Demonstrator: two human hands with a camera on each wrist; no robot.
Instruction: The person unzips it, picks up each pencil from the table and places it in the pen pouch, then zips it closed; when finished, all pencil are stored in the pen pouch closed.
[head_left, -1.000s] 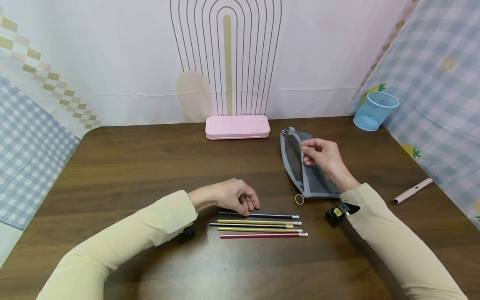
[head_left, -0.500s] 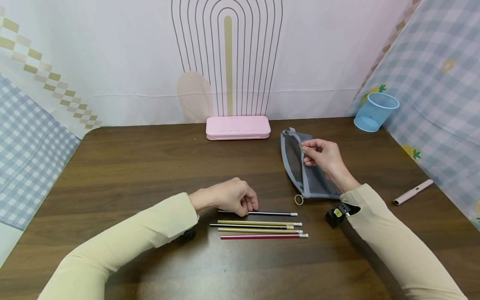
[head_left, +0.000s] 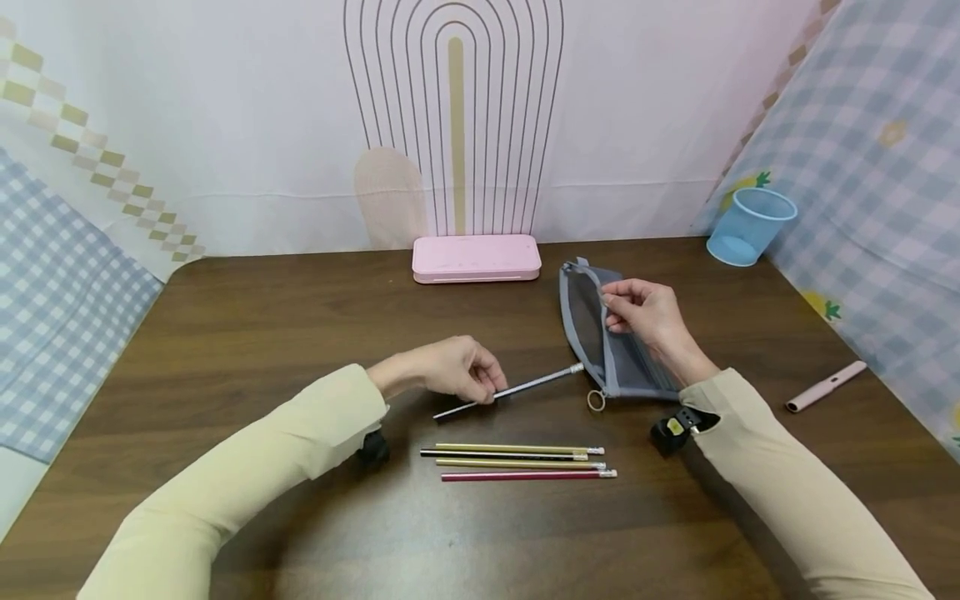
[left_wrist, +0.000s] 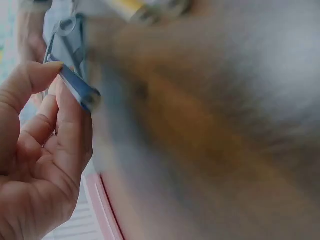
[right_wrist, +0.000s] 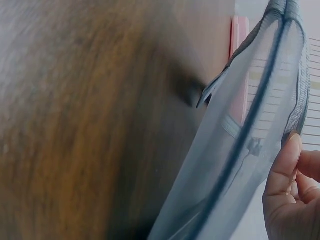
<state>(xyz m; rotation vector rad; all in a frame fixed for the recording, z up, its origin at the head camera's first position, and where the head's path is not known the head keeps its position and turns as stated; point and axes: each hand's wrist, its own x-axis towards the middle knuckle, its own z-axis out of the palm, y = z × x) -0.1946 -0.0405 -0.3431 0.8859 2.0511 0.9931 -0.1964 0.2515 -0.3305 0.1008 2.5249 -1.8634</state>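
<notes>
My left hand (head_left: 463, 370) pinches a dark blue pencil (head_left: 534, 383) between thumb and fingers. The pencil slants, its eraser end up and to the right, close to the near left edge of a grey mesh zip pouch (head_left: 637, 363). In the left wrist view the blue pencil (left_wrist: 80, 89) points its unsharpened end at the camera. With thumb and fingertips my right hand (head_left: 651, 315) grips the pouch's zip edge, and the pouch's mouth gapes. In the right wrist view the pouch (right_wrist: 215, 165) looks see-through. Below the left hand lie several pencils, among them a red pencil (head_left: 517, 477).
A pink case (head_left: 476, 258) stands at the back of the brown table (head_left: 285, 317), against the cloth backdrop. A blue mesh cup (head_left: 750, 227) sits in the back right corner. Near the right edge lies a slim pink pen-like object (head_left: 825, 387).
The left hand has lifted the dark blue pencil away from the other pencils, and its eraser end has swung up towards the pouch. The right hand has stayed on the pouch.
</notes>
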